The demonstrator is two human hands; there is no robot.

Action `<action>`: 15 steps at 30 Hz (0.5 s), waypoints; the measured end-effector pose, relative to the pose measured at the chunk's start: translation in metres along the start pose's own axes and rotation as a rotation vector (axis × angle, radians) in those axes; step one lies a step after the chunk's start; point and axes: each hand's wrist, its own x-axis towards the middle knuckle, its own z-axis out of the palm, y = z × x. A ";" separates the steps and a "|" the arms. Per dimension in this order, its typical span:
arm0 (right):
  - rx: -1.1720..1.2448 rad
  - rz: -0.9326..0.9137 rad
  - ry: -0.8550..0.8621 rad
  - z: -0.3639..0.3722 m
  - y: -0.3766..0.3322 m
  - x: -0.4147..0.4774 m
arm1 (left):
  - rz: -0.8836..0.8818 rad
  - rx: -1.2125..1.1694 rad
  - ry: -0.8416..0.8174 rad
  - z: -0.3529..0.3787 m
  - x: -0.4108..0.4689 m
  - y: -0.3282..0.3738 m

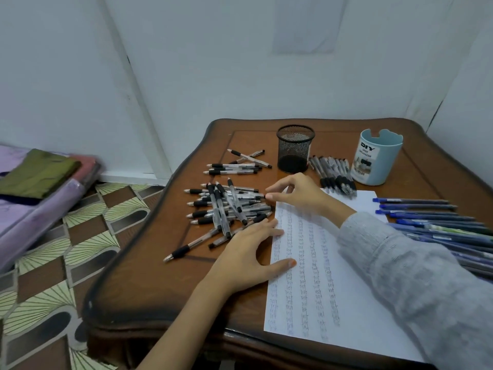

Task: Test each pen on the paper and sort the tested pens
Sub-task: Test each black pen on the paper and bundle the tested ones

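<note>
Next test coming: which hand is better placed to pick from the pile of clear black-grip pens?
Right, likely. The right hand reaches the pile of clear black-grip pens, fingertips at one pen's end; the left hand lies flat on the edge of the white written sheet.

The brown wooden table (160,289) wears smooth, glossy varnish. The black wire-mesh metal cup (294,148) looks matt; the pale blue plastic cup (386,148) is smooth. The white paper sheet (360,329) is matt. The clear plastic pens (226,206) shine, with black rubbery grips. The grey knitted sleeve (413,276) looks soft.
</note>
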 end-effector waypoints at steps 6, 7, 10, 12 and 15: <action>0.004 -0.012 0.036 0.008 -0.004 0.002 | 0.008 -0.009 0.007 0.001 0.000 -0.002; 0.041 -0.007 0.065 0.007 -0.004 0.001 | 0.004 -0.011 0.005 0.001 0.000 -0.003; 0.228 -0.003 0.196 0.002 -0.004 -0.001 | -0.003 -0.021 -0.001 0.001 0.000 -0.005; 0.327 -0.007 0.297 -0.003 -0.005 -0.003 | -0.006 -0.018 -0.009 0.000 0.001 -0.004; 0.430 -0.002 0.444 -0.014 -0.010 -0.009 | 0.005 -0.013 -0.001 -0.001 0.001 -0.003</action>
